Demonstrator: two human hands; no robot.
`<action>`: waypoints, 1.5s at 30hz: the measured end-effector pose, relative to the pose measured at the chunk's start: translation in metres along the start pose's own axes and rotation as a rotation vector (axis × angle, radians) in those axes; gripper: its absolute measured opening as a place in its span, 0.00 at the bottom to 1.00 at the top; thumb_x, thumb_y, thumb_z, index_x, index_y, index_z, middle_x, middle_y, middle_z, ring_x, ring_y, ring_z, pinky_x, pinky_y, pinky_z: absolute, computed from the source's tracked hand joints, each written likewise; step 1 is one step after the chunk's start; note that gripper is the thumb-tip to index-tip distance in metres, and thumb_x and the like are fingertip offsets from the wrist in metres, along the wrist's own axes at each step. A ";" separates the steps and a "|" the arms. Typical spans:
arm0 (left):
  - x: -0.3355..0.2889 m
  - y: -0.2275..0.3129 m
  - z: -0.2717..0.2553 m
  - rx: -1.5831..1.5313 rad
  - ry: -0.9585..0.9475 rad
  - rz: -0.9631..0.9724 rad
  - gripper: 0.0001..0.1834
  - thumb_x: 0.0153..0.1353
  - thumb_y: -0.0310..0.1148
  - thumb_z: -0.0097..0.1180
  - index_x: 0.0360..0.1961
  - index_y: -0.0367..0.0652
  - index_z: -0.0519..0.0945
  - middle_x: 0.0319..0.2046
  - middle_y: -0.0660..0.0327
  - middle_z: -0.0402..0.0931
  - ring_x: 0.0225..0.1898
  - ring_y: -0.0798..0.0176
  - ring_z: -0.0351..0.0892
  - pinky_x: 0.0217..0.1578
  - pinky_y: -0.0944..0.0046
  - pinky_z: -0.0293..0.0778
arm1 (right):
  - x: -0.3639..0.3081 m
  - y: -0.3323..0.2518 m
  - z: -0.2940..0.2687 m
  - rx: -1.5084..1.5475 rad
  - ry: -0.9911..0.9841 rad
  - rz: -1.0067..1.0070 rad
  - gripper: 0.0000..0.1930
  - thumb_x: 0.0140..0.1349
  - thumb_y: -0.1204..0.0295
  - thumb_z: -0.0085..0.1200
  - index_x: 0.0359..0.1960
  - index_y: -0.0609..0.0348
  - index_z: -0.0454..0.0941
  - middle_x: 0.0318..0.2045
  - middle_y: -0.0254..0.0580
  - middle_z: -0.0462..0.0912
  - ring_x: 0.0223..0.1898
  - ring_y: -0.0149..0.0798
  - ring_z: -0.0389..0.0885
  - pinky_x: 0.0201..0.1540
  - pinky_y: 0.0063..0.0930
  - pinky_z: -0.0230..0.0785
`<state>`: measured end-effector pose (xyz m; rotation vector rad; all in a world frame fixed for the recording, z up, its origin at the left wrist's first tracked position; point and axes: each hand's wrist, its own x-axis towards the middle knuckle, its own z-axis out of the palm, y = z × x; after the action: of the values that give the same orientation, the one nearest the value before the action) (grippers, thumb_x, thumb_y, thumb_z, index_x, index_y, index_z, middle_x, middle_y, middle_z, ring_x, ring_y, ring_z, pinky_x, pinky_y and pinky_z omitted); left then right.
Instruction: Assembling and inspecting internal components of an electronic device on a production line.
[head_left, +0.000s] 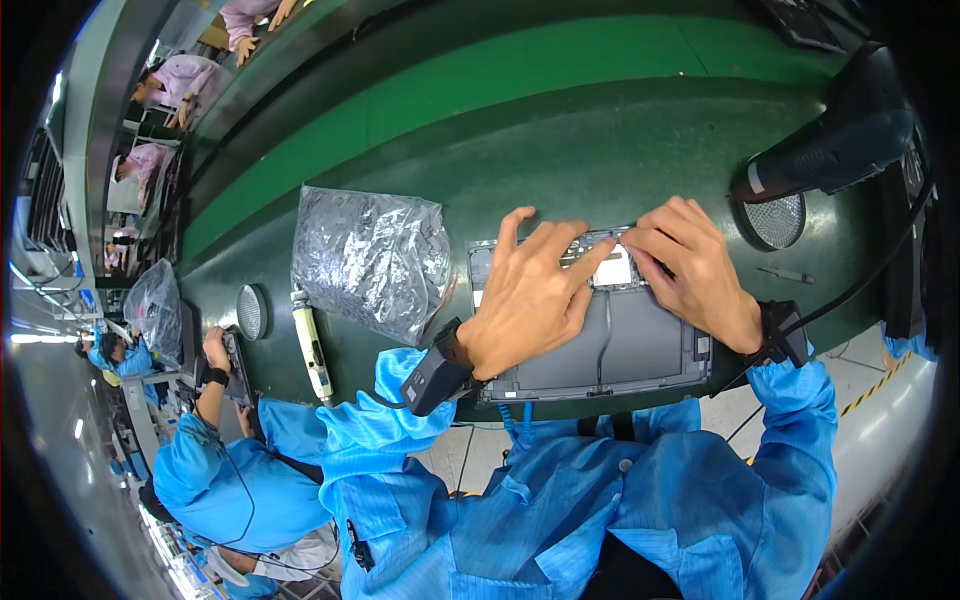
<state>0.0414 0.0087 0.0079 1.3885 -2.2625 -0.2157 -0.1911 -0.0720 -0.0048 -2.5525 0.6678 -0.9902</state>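
One round, grey mesh disc (252, 311) lies well left of the left grip (535, 300) on the dark green tabletop (590, 140), with a pale yellow, pen-shaped tool (312, 345) and a crumpled, silvery plastic bag (370, 258) nearer that grip. Its fingers spread apart, the left grip rests on a flat, dark grey, rectangular device (645, 335) lying beneath both grips; the right grip (698, 268) bunches thumb and fingers at its far edge, but I cannot tell whether they pinch anything. Right of it are another mesh disc (776, 222), a slim grey tool (788, 274) and a bulky black apparatus (835, 150).

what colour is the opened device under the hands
The opened device is mostly dark grey; head view.
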 end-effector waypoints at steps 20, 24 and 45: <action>0.007 0.000 0.007 -0.034 -0.001 -0.015 0.25 0.59 0.24 0.63 0.59 0.44 0.88 0.54 0.48 0.85 0.52 0.46 0.86 0.67 0.34 0.68 | 0.001 -0.002 -0.001 -0.012 0.006 0.030 0.10 0.55 0.83 0.71 0.39 0.64 0.86 0.36 0.42 0.80 0.38 0.46 0.78 0.41 0.41 0.69; 0.004 -0.001 0.006 -0.034 0.022 -0.007 0.24 0.59 0.24 0.63 0.58 0.43 0.88 0.54 0.47 0.85 0.52 0.46 0.86 0.67 0.34 0.68 | 0.002 -0.004 -0.003 0.007 0.007 0.053 0.10 0.55 0.82 0.71 0.39 0.62 0.87 0.36 0.41 0.79 0.38 0.46 0.77 0.42 0.41 0.69; 0.001 0.002 0.009 -0.005 0.067 0.010 0.22 0.61 0.24 0.62 0.57 0.44 0.88 0.54 0.47 0.85 0.52 0.45 0.85 0.67 0.35 0.68 | -0.008 -0.001 -0.021 -0.072 -0.092 0.077 0.14 0.58 0.76 0.69 0.46 0.55 0.92 0.41 0.37 0.78 0.45 0.44 0.74 0.48 0.39 0.65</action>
<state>0.0352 0.0077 0.0012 1.3620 -2.2126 -0.1687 -0.2111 -0.0695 0.0060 -2.5949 0.7822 -0.8331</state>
